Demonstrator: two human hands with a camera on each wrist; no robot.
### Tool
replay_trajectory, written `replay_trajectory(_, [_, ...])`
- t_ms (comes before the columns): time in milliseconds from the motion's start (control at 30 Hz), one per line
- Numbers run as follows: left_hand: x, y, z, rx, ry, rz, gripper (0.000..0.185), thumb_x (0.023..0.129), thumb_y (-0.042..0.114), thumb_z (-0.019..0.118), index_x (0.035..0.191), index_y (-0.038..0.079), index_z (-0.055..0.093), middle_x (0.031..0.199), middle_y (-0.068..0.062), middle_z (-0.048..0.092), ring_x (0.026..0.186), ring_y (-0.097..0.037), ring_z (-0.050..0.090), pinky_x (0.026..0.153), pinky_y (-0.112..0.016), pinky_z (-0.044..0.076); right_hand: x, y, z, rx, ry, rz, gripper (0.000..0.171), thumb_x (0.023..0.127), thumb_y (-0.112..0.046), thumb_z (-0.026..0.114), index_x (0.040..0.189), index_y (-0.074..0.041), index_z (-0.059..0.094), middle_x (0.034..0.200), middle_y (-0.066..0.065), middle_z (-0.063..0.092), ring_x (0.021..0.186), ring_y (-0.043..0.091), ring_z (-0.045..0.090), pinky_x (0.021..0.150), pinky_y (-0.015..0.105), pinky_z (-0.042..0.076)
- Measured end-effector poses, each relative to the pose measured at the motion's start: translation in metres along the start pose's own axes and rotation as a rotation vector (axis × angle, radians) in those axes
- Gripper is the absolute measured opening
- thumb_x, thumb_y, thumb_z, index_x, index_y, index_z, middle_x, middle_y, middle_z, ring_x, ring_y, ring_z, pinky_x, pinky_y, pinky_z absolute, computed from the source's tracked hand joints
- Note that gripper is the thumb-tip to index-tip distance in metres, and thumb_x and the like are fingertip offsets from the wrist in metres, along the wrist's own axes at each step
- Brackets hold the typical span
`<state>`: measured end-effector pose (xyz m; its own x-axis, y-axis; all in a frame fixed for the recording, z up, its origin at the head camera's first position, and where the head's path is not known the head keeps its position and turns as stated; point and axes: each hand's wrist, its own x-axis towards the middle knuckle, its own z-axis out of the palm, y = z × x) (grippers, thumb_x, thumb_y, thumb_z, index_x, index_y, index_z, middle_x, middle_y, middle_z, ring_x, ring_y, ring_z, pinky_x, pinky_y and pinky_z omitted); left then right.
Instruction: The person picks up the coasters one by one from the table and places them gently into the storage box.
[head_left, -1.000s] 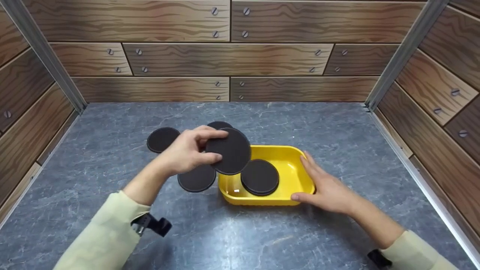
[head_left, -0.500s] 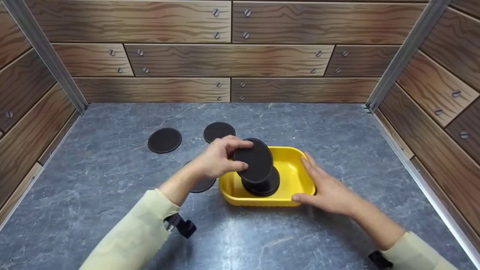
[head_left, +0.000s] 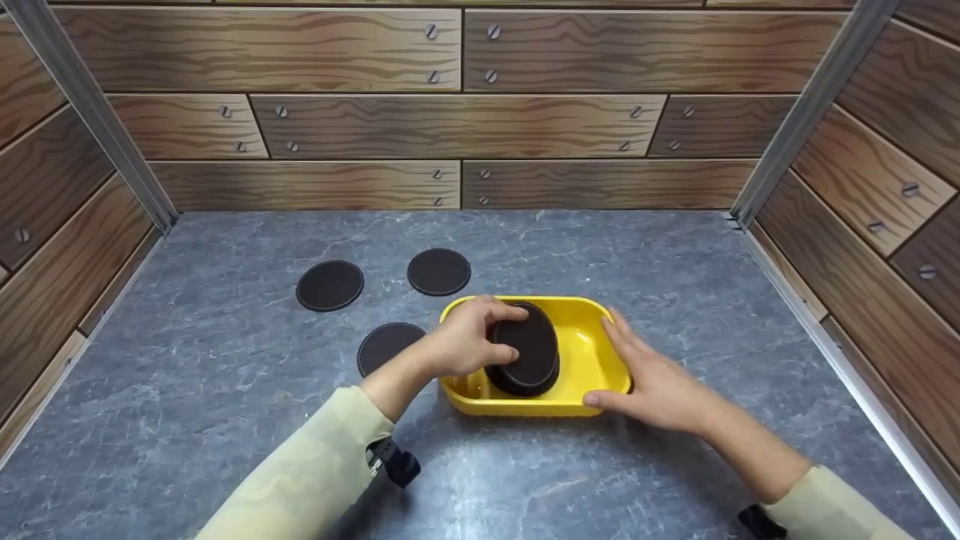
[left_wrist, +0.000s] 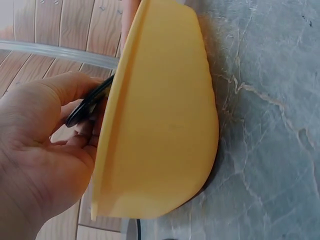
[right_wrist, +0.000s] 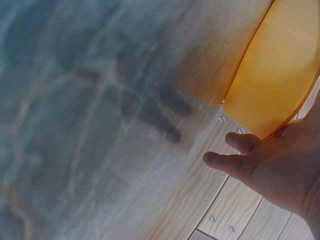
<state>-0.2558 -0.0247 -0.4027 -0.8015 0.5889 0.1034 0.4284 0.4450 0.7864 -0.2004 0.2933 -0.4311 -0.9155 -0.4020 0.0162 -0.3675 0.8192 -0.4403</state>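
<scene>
Wall [head_left: 360,127]: plank-patterned, printed with screw heads.
Surface [head_left: 675,285]: blue-grey, pale-veined.
Tub [head_left: 517,409]: yellow, upright on the surface; head view gives the interior, left wrist view the plain outer side and wavy base edge.
Right hand [head_left: 660,386]: at the tub's right end, thumb on the near rim; right wrist view adds two fingers extended clear of the tub.
Left hand [head_left: 469,341]: fingers pinching the held coaster.
Held coaster [head_left: 531,341]: black, round, over the stack [head_left: 517,388] inside the tub; left wrist view shows it edge-on, tilted, partly above the rim; contact beneath undeterminable.
Loose coasters [head_left: 439,271]: three, black, left of and beyond the tub.
</scene>
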Motion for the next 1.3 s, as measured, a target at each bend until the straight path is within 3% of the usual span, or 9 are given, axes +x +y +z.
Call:
replay_trajectory(533, [0.006, 0.007, 0.014, 0.152, -0.016, -0.117, 0.055, 0.093, 0.008, 0.079, 0.146, 0.009, 0.065, 0.138, -0.015, 0.060, 0.125, -0.027, 0.058, 0.108, -0.037, 0.049, 0.000, 0.000, -0.001, -0.004, -0.001, -0.002, 0.117, 0.090, -0.070, 0.071, 0.170, -0.005, 0.015, 0.177, 0.014, 0.002, 0.147, 0.053, 0.038, 0.113, 0.069, 0.037])
replay_trajectory(967, [0.009, 0.009, 0.017, 0.356, -0.043, -0.141, 0.052, 0.095, 0.012, 0.080, 0.145, 0.010, 0.067, 0.141, -0.013, 0.064, 0.132, -0.029, 0.057, 0.114, -0.040, 0.045, 0.000, 0.001, 0.000, -0.013, 0.003, 0.000, 0.116, 0.091, -0.065, 0.074, 0.170, -0.006, 0.014, 0.176, 0.015, 0.003, 0.147, 0.053, 0.037, 0.113, 0.069, 0.037])
replay_trajectory(1100, [0.007, 0.009, 0.013, 0.364, -0.005, -0.074, 0.044, 0.095, 0.010, 0.078, 0.139, 0.008, 0.071, 0.137, -0.013, 0.068, 0.130, -0.029, 0.060, 0.112, -0.041, 0.047, 0.000, 0.001, 0.001, -0.015, 0.003, -0.004, 0.115, 0.091, -0.064, 0.074, 0.170, -0.005, 0.015, 0.176, 0.016, 0.004, 0.146, 0.054, 0.038, 0.112, 0.070, 0.037])
replay_trajectory(1300, [-0.003, 0.006, -0.011, 0.213, 0.152, 0.001, 0.043, 0.097, 0.013, 0.075, 0.138, 0.002, 0.069, 0.135, -0.014, 0.068, 0.126, -0.032, 0.062, 0.110, -0.045, 0.048, 0.000, 0.001, 0.000, -0.020, 0.008, -0.007, 0.116, 0.091, -0.066, 0.074, 0.170, -0.005, 0.015, 0.176, 0.016, 0.004, 0.146, 0.054, 0.039, 0.111, 0.069, 0.039])
